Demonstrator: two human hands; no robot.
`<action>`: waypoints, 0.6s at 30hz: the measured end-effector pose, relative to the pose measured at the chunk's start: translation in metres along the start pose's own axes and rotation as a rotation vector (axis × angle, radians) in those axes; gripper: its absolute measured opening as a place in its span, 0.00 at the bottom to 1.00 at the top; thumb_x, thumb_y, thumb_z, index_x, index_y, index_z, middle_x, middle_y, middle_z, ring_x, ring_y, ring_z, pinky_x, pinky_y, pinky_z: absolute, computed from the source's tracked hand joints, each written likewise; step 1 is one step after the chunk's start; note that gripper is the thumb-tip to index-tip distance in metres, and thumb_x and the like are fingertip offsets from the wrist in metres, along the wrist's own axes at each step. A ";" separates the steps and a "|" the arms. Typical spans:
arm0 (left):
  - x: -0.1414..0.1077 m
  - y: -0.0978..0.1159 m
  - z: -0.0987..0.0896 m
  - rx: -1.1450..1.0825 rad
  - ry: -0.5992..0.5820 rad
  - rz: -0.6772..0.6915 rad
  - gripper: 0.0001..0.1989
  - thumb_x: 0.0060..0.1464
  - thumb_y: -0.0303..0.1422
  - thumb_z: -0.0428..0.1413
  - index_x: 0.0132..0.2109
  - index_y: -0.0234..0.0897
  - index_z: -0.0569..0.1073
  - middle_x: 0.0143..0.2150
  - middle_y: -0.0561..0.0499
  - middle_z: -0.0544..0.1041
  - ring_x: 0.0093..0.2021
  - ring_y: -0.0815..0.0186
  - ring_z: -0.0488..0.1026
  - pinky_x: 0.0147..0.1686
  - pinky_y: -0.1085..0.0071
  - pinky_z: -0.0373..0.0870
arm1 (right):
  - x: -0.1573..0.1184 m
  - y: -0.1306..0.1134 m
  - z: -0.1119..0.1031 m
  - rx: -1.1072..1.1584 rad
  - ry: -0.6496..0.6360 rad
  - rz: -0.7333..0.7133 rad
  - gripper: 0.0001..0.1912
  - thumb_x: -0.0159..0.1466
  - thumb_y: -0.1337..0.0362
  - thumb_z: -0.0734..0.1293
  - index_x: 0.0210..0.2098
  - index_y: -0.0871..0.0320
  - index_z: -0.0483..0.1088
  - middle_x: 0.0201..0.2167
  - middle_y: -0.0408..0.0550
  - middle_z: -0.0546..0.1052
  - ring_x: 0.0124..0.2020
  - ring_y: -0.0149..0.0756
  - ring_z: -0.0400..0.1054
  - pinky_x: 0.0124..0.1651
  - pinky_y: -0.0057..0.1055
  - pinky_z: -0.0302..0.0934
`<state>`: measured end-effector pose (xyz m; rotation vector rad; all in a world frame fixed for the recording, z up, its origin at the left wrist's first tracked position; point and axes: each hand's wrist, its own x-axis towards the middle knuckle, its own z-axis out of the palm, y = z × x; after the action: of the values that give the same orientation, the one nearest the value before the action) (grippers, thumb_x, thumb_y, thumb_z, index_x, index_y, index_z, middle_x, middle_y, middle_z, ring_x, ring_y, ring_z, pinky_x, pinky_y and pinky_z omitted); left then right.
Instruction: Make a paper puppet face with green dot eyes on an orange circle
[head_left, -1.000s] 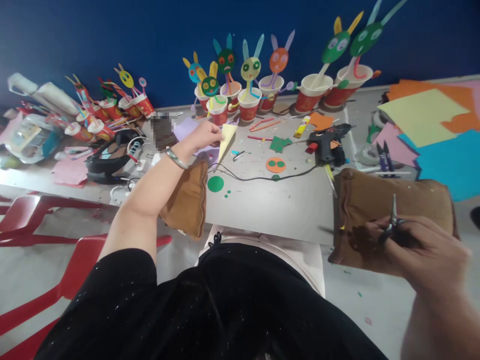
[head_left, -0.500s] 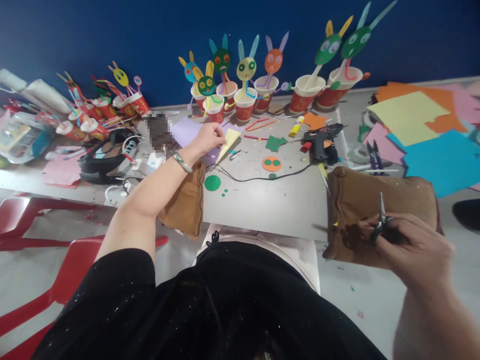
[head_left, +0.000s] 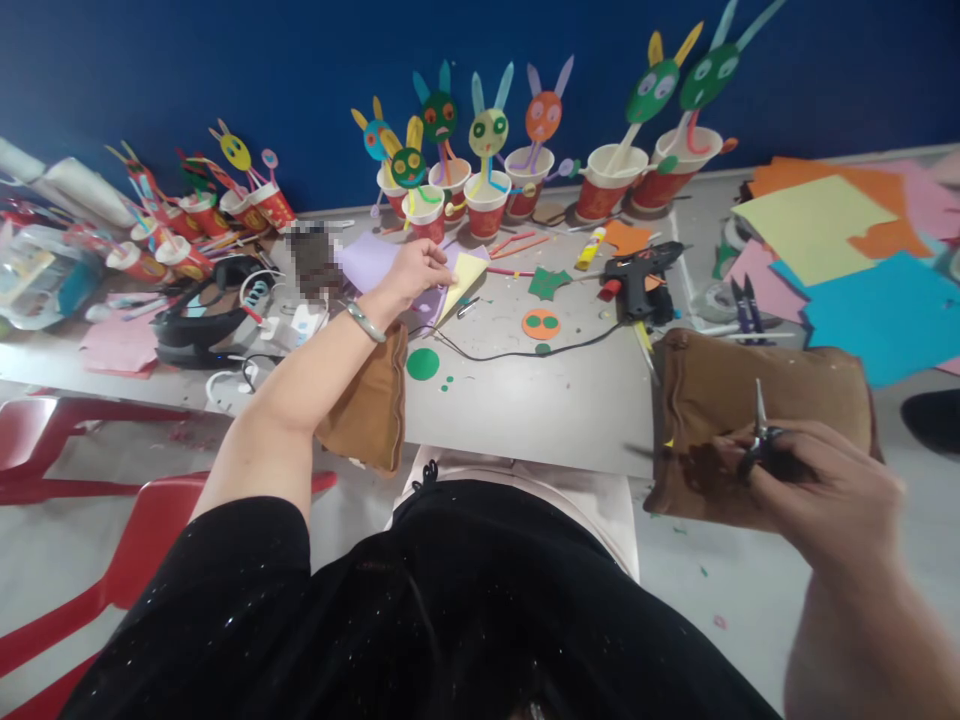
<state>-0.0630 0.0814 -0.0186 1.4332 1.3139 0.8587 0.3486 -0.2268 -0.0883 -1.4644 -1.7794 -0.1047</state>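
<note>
My left hand (head_left: 416, 275), a bracelet on its wrist, reaches over the table with thumb and fingers pinched at a pale yellow sheet of paper (head_left: 467, 274). Under and beside it lies purple paper (head_left: 367, 258). My right hand (head_left: 832, 485) is closed around the dark handles of small scissors (head_left: 760, 420), blades pointing up, above a brown fabric pad (head_left: 772, 385). Between the hands lie a green paper circle (head_left: 423, 364), an orange oval with two green dots (head_left: 541, 324) and a jagged green paper piece (head_left: 550, 284).
A glue gun (head_left: 636, 285) trails its black cord across the table. A glue stick (head_left: 591, 248) lies beside it. Paper cups with puppet faces (head_left: 487, 205) line the blue wall. Coloured sheets (head_left: 885, 320) pile up at right. Red chairs (head_left: 150, 520) stand at left.
The yellow paper has shifted slightly up and to the right beside my left hand, with more purple showing past it. My right hand and the scissors have barely moved.
</note>
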 end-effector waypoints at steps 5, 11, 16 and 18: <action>0.001 0.006 -0.002 -0.073 -0.007 -0.042 0.17 0.46 0.12 0.65 0.35 0.36 0.71 0.26 0.59 0.73 0.27 0.75 0.71 0.32 0.73 0.64 | -0.001 0.003 0.000 -0.003 -0.007 -0.004 0.07 0.64 0.63 0.72 0.29 0.54 0.73 0.31 0.47 0.82 0.29 0.42 0.79 0.32 0.36 0.72; 0.004 0.006 -0.006 -0.137 -0.014 -0.081 0.14 0.48 0.17 0.68 0.33 0.36 0.72 0.26 0.59 0.73 0.24 0.77 0.66 0.28 0.75 0.61 | 0.006 -0.005 0.000 0.032 0.000 0.025 0.09 0.62 0.62 0.73 0.27 0.54 0.72 0.31 0.47 0.82 0.29 0.40 0.78 0.32 0.34 0.72; 0.007 0.002 -0.005 -0.153 0.037 -0.078 0.12 0.50 0.24 0.66 0.30 0.38 0.69 0.22 0.58 0.70 0.22 0.75 0.63 0.26 0.76 0.59 | 0.017 -0.019 -0.003 0.041 -0.048 0.194 0.13 0.59 0.58 0.77 0.23 0.54 0.73 0.29 0.48 0.82 0.27 0.39 0.78 0.32 0.35 0.74; 0.008 0.001 -0.004 -0.147 0.078 -0.067 0.13 0.48 0.27 0.65 0.29 0.39 0.67 0.21 0.59 0.67 0.22 0.75 0.62 0.24 0.76 0.58 | 0.020 -0.021 -0.006 0.010 -0.023 0.250 0.14 0.59 0.55 0.77 0.23 0.54 0.73 0.30 0.48 0.82 0.28 0.40 0.78 0.33 0.35 0.75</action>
<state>-0.0656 0.0899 -0.0177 1.2453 1.3211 0.9549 0.3337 -0.2211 -0.0630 -1.6737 -1.5969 0.0489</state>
